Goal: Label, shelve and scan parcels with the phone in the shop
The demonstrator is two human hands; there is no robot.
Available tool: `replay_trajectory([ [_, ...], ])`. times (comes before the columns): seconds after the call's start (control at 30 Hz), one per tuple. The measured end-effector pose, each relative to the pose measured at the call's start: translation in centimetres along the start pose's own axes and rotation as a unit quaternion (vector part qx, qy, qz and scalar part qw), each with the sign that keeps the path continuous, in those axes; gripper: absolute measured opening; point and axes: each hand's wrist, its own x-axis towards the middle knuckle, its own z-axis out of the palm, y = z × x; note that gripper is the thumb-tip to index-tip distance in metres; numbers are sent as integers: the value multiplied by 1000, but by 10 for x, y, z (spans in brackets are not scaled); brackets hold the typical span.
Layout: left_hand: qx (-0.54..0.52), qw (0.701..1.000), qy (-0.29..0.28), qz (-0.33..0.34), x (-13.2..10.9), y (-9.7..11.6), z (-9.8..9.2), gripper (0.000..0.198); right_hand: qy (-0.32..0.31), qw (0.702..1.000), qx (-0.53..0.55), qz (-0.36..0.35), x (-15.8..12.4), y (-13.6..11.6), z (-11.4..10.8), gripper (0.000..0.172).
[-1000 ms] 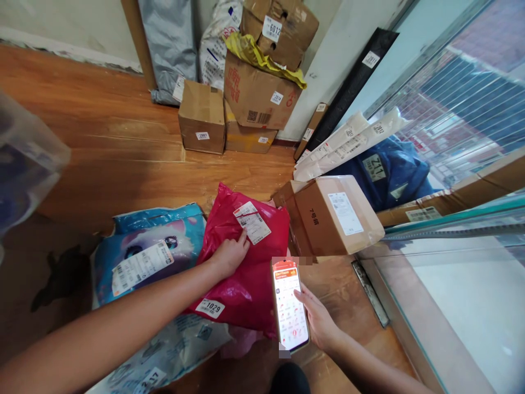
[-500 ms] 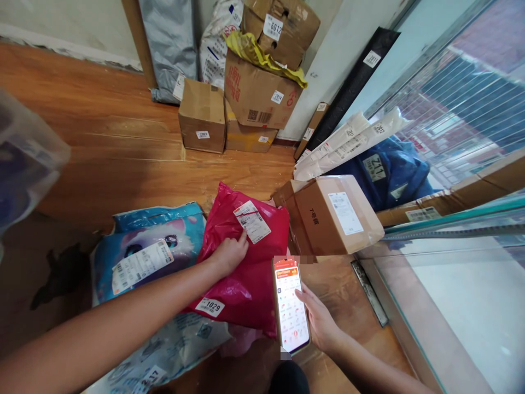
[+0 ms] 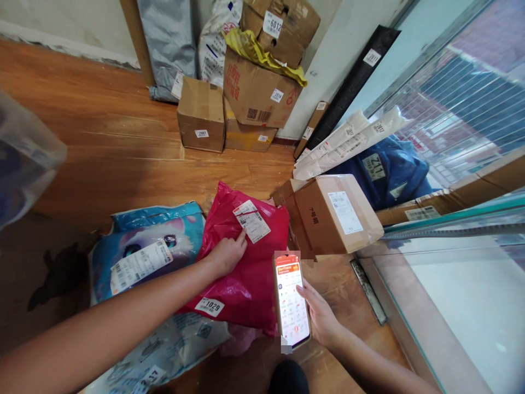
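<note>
My left hand [image 3: 229, 254] rests on a magenta plastic mailer bag [image 3: 250, 284], its index finger stretched toward the lower left corner of the white shipping label [image 3: 253, 221]. The other fingers look curled, partly hidden, with nothing seen in them. In my right hand [image 3: 322, 317] is a smartphone [image 3: 292, 306], screen lit with a red banner and rows of small icons; my thumb lies over the screen's right edge. A sticker reading 1029 [image 3: 209, 307] is on the bag's lower left. Under and beside the bag lie a blue printed package [image 3: 191, 224] and a whitish plastic package [image 3: 192, 339].
A brown carton [image 3: 328, 219] stands right of the bag, before a blue bag [image 3: 394, 164] and white long parcels [image 3: 348, 142]. Stacked boxes [image 3: 262, 87] and a grey wrapped parcel [image 3: 168, 49] line the back wall. Glass panels [image 3: 455, 295] bound the right side.
The phone in my right hand has shifted up very slightly. My left hand keeps its place on the magenta mailer bag, finger still at the label.
</note>
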Motion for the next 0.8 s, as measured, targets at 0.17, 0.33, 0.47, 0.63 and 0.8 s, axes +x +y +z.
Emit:
replay_trajectory([
  [0.17, -2, 1000, 3, -2, -3, -2, 6, 60, 26, 999, -25, -16, 5, -17, 13, 60],
  [0.33, 20, 1000, 8, -7, -3, -2, 12, 58, -20, 999, -12, -31, 8, -43, 40, 56],
  [0.47, 35, 999, 14, -15, -4, 2, 17, 58, -76, 996, -34, -29, 6, -67, 57, 49],
  [0.63, 59, 997, 14, -52, -4, 12, 26, 60, -144, 989, -36, 23, 16, -86, 66, 74],
  [0.8, -11, 998, -1, -56, -4, 14, 20, 57, -185, 980, -35, 69, 29, -79, 84, 66],
])
